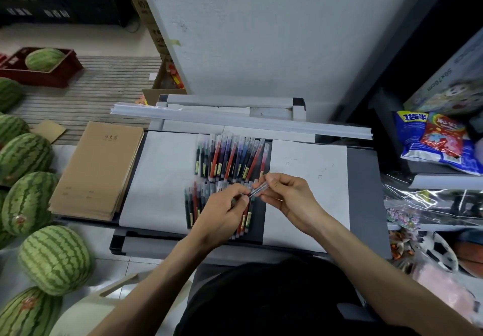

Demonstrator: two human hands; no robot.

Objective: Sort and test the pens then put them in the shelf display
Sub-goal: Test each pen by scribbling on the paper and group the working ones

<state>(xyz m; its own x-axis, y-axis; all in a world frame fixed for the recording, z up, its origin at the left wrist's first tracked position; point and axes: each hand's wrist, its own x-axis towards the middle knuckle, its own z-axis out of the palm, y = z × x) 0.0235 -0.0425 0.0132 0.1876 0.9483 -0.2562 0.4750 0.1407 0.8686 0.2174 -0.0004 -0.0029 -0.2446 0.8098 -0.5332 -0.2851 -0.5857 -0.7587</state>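
I'm pinching one slim clear-plastic pen (pixel 258 190) at both ends, left hand (pixel 222 213) low-left, right hand (pixel 287 197) up-right, just above the coloured pen rows (pixel 230 158) on the grey counter (pixel 366 179). Guessing a pull along that diagonal uncaps it.

Free room lay over the right paper sheet (pixel 311 205) and the left paper sheet (pixel 156 184). Pen rows (pixel 230 158) blocked the centre; a notebook stack (pixel 96 168) bounded the left, white rails (pixel 235 120) the upper edge.

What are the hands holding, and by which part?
One pen, between both hands: the right hand pinches its clear end, the left hand pinches the barrel.
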